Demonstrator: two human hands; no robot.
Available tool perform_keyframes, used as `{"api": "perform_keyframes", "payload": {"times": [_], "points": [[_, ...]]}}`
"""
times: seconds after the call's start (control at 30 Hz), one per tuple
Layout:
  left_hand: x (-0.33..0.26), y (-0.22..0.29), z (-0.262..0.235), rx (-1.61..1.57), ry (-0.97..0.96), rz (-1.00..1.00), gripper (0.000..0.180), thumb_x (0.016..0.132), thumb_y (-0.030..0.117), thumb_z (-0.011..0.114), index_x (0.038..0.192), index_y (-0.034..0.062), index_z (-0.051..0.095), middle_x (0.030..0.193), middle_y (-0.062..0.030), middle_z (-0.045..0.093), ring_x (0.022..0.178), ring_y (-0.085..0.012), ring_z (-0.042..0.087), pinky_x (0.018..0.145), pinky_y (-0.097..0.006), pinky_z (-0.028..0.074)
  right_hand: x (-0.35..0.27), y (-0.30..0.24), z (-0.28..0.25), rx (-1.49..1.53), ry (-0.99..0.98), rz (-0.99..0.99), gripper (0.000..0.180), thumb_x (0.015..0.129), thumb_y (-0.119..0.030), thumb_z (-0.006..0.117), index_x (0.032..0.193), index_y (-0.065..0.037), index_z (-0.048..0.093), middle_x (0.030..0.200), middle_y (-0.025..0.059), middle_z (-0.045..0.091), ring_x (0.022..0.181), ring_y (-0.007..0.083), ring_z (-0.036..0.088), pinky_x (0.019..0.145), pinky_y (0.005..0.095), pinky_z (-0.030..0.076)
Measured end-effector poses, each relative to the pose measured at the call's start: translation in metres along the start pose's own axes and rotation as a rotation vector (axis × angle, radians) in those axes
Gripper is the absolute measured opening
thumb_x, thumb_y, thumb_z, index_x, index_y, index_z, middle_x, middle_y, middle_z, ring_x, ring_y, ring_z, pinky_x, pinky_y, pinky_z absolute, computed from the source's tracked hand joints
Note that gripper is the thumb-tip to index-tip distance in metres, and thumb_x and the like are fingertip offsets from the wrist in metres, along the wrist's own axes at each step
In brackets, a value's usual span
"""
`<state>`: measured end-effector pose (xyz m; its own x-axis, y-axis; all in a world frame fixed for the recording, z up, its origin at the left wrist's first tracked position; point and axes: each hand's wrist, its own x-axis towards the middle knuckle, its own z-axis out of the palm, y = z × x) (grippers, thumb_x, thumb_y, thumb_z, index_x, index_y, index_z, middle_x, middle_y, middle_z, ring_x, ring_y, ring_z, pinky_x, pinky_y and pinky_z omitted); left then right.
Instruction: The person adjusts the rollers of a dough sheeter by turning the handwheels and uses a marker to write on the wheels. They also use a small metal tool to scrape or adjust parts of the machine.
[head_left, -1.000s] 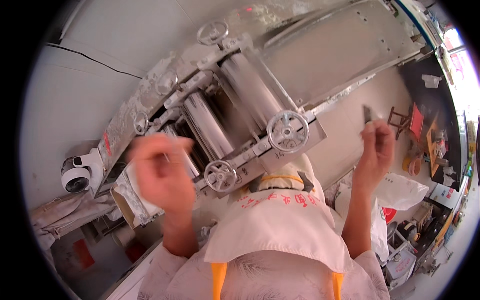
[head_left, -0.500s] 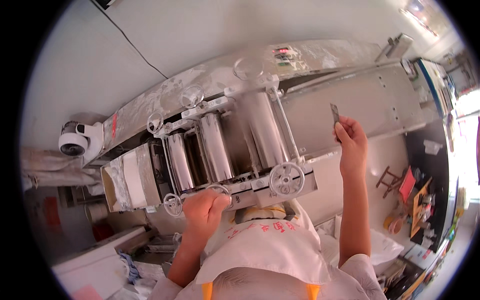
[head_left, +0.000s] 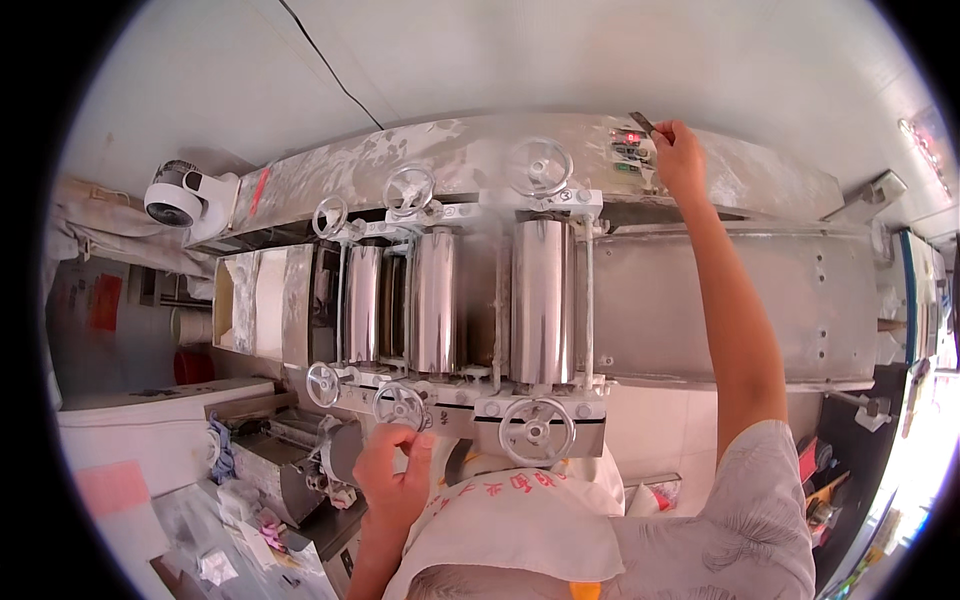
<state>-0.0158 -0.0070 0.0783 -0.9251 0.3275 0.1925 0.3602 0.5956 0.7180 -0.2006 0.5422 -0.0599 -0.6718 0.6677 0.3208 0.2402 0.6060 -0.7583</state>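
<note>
My right hand (head_left: 680, 155) is stretched out to the far side of a roller machine. Between its fingers it pinches a short, flat, dark metal blade (head_left: 641, 122), pointing up and left. Those fingers are beside a small control panel (head_left: 628, 150) with a red lit display. My left hand (head_left: 393, 475) is on the near side, its fingers curled and thumb raised. It meets the lower rim of the middle near handwheel (head_left: 400, 407), though how firmly it grips is hard to see. Three shiny steel rollers (head_left: 543, 300) stand side by side between the handwheels.
Right of the rollers runs a long flat metal bed (head_left: 730, 300). A box-like trough (head_left: 265, 305) with pale material joins the left end. A white camera-like device (head_left: 185, 195) sits at the far left. A cluttered bench with a metal machine (head_left: 285, 460) is at lower left.
My right hand has moved from over the metal bed up to the control panel, blade still in it. My left fist has loosened somewhat beside the handwheel. The whole view has turned.
</note>
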Motion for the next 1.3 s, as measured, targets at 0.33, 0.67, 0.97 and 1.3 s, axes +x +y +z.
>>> {"api": "perform_keyframes", "payload": {"times": [0.33, 0.67, 0.97, 1.3], "points": [[0.071, 0.004, -0.007, 0.093, -0.002, -0.067, 0.011, 0.099, 0.005, 0.076, 0.103, 0.0013, 0.067, 0.092, -0.0065, 0.067, 0.081, -0.0172, 0.064, 0.074, -0.031, 0.051, 0.046, 0.046, 0.025, 0.219, -0.161, 0.14, 0.017, 0.105, -0.017, 0.07, 0.114, -0.003, 0.071, 0.094, 0.0064, 0.076, 0.086, 0.0161, 0.068, 0.081, 0.0352, 0.055], [0.205, -0.005, 0.056, -0.032, -0.43, 0.17, 0.024, 0.095, -0.001, 0.079, 0.118, 0.0013, 0.069, 0.106, -0.0113, 0.069, 0.088, -0.0218, 0.067, 0.076, -0.033, 0.057, 0.039, 0.034, 0.016, 0.245, -0.235, 0.221, 0.016, 0.111, -0.016, 0.066, 0.121, -0.004, 0.068, 0.105, 0.0004, 0.069, 0.098, 0.0104, 0.061, 0.091, 0.0289, 0.05], [0.228, -0.022, 0.108, -0.127, -0.514, 0.158, 0.024, 0.096, -0.002, 0.079, 0.118, 0.0006, 0.07, 0.108, -0.012, 0.07, 0.086, -0.0218, 0.069, 0.076, -0.032, 0.059, 0.037, 0.033, 0.011, 0.234, -0.231, 0.214, 0.016, 0.11, -0.016, 0.065, 0.12, -0.004, 0.069, 0.104, 0.0021, 0.071, 0.096, 0.0115, 0.062, 0.091, 0.0297, 0.052], [0.221, -0.018, 0.127, -0.128, -0.554, 0.147, 0.025, 0.096, 0.0, 0.079, 0.12, 0.0016, 0.07, 0.11, -0.0132, 0.07, 0.091, -0.0292, 0.07, 0.08, -0.038, 0.059, 0.034, 0.026, 0.009, 0.32, -0.24, 0.254, 0.02, 0.111, -0.017, 0.065, 0.124, -0.002, 0.067, 0.107, 0.0025, 0.07, 0.1, 0.0111, 0.062, 0.093, 0.0284, 0.05]]}}
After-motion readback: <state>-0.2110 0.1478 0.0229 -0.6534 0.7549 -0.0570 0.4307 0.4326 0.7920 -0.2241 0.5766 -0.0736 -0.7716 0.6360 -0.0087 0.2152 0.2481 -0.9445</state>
